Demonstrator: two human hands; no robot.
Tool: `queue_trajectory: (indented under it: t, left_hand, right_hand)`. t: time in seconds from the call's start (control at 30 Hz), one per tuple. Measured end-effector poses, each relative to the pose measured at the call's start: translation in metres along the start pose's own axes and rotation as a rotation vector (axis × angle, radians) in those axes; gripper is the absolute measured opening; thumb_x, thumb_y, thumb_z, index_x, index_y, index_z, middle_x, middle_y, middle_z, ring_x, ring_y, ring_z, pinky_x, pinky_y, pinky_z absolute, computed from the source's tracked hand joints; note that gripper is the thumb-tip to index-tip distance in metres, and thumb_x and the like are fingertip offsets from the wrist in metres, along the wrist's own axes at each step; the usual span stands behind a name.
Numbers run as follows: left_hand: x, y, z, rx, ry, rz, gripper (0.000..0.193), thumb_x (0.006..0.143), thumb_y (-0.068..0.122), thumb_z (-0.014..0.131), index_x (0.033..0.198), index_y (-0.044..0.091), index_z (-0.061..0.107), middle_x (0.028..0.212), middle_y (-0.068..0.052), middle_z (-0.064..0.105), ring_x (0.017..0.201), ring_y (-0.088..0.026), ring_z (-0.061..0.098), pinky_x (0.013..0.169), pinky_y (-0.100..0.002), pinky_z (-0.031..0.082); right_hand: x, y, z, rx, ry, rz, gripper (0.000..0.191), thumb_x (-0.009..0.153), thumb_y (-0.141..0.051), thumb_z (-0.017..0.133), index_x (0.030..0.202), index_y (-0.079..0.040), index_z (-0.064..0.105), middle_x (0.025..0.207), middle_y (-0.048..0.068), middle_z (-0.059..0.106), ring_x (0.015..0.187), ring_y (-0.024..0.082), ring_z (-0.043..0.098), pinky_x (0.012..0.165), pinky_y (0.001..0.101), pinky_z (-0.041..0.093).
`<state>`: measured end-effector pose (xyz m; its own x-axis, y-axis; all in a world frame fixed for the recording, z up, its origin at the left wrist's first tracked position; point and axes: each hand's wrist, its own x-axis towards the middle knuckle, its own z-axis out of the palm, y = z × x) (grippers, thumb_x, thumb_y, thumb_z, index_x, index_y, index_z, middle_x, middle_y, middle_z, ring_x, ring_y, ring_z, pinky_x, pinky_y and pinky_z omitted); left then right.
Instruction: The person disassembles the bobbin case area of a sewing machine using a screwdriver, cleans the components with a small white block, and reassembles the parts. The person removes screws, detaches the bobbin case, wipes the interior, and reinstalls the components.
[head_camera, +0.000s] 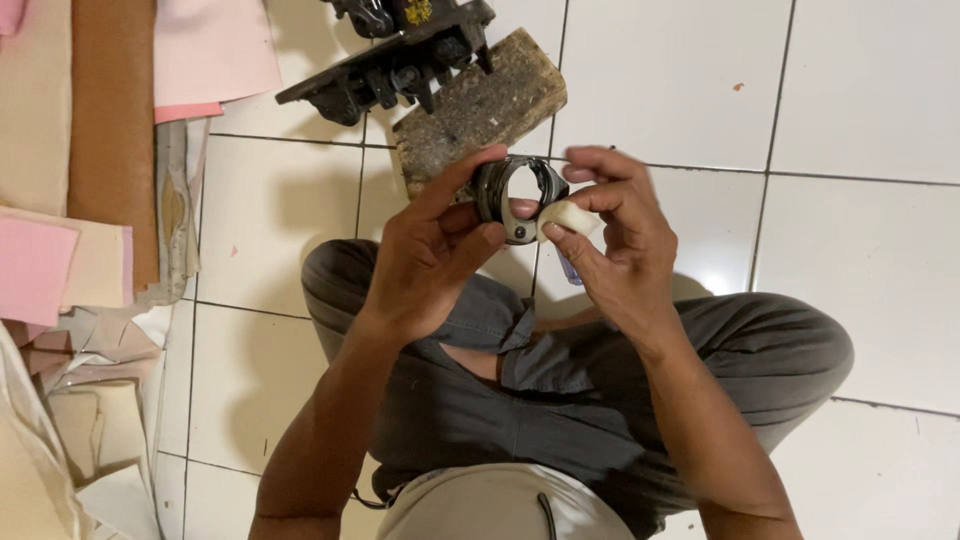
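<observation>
Right, we hold a dark metal ring part (518, 195) up at frame centre, just above our crossed legs. It is a round, open hoop with a small lug at its 6 o'clock edge.

Our left hand (435, 255) grips the ring from its 9 o'clock side: thumb runs up over the outer rim toward 11 o'clock, fingers curl closed behind and under it.

Our right hand (610, 235) comes in from 3 o'clock. Its thumb and fingers pinch a small off-white pad (568, 217), pressed against the ring's lower edge at about 4 o'clock. The index finger stretches over the ring's top at 1 o'clock. A bit of blue-purple plastic (570, 270) shows below that hand; we cannot tell what it is.

Directly behind the ring, toward 12 o'clock, a worn wooden block (480, 105) lies on the white tile floor (860, 100). A black metal machine part (395, 55) rests partly on the block's 11 o'clock end.

At 9 o'clock, well apart from the hands, sheets of pink, cream and brown material (80, 180) lie stacked along the frame edge, with crumpled scraps toward 7 o'clock.

We sit cross-legged in grey trousers (560, 400), at 6 o'clock.
</observation>
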<state>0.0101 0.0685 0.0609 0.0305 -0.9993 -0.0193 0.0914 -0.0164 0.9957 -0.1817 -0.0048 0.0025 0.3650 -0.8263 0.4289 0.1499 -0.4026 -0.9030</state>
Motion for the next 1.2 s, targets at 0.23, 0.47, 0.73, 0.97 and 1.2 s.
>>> queue_trajectory:
  t: [0.23,0.47,0.73,0.97,1.2]
  left_hand:
    - [-0.01,0.004,-0.004,0.105,-0.09,-0.052,0.058,0.105,0.015,0.067,0.157,0.005,0.042,0.126,-0.013,0.076,0.121,-0.017,0.072,0.102,-0.029,0.06]
    - [-0.005,-0.01,0.003,0.065,-0.059,-0.058,0.058,0.105,0.012,0.066,0.157,0.004,0.043,0.119,-0.016,0.078,0.107,-0.016,0.075,0.088,-0.027,0.062]
    - [-0.001,-0.006,-0.002,0.148,0.084,-0.073,0.061,0.103,0.016,0.07,0.156,0.005,0.043,0.114,-0.014,0.08,0.101,-0.015,0.076,0.084,-0.027,0.063]
    - [-0.005,0.002,0.005,0.693,0.071,0.034,0.061,0.104,0.025,0.065,0.156,0.008,0.038,0.104,-0.014,0.08,0.093,-0.024,0.081,0.077,-0.034,0.068]
    - [-0.001,-0.002,0.009,0.832,-0.115,-0.127,0.063,0.102,0.031,0.063,0.155,0.009,0.036,0.096,-0.016,0.079,0.059,-0.024,0.076,0.049,-0.038,0.057]
  right_hand:
    - [-0.007,0.027,-0.005,0.054,0.049,0.174,0.016,0.101,-0.003,0.072,0.11,0.001,0.06,0.108,0.014,0.072,0.096,0.017,0.072,0.083,0.0301,0.065]
    - [0.021,0.039,-0.016,0.346,0.363,0.515,0.015,0.1,-0.01,0.069,0.112,-0.001,0.066,0.103,0.011,0.074,0.089,0.016,0.073,0.077,0.0349,0.069]
    - [0.006,0.029,-0.027,0.29,0.24,0.314,0.016,0.109,-0.011,0.072,0.118,0.001,0.067,0.104,0.013,0.072,0.093,0.017,0.071,0.092,0.0417,0.068]
    - [0.006,0.025,-0.012,0.165,-0.055,0.198,0.017,0.103,-0.009,0.073,0.115,-0.001,0.066,0.125,0.014,0.069,0.116,0.022,0.071,0.1,0.0398,0.066]
    - [-0.003,0.034,-0.004,-0.079,-0.164,0.163,0.018,0.1,-0.002,0.073,0.114,0.003,0.061,0.113,0.014,0.072,0.1,0.019,0.071,0.09,0.033,0.063]
